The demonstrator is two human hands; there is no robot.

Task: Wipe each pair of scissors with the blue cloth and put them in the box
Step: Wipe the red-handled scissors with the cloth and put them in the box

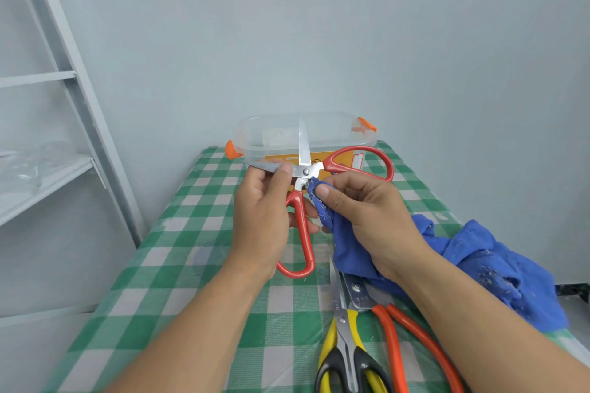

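- Here we are: my left hand (265, 210) has the red scissors (300, 210) up off the surface (191, 265), just in front of the box (274, 134), on my side of it.
- The left fingers (284, 169) are closed on the scissors. The thumb lies on one blade by the pivot, and the rest curl round behind the lower handle.
- The scissors are splayed wide. One blade stands straight up across the front of the box, and the other points towards its left end.
- One red loop reaches across to the box's right end, and the other hangs down towards me.
- My right hand (360, 210) is just right of the pivot, in front of the box. The right fingers (325, 191) pinch a wad of the blue cloth (498, 268) against the metal right below the pivot.
- The rest of the cloth trails under my right wrist and lies heaped on the surface, nearer me than the box and off to its right.
- The box is clear, has orange clips and no lid on, and sits at the far end of the surface. I can't tell what's inside it.
- Well in front of the box, close to me, the yellow-and-black scissors (346, 341) lie flat. The orange-handled scissors (392, 338) are just beside them, with their blades tucked under the cloth's edge.
- Left of the box, off the surface, stands a grey shelf unit (48, 188).
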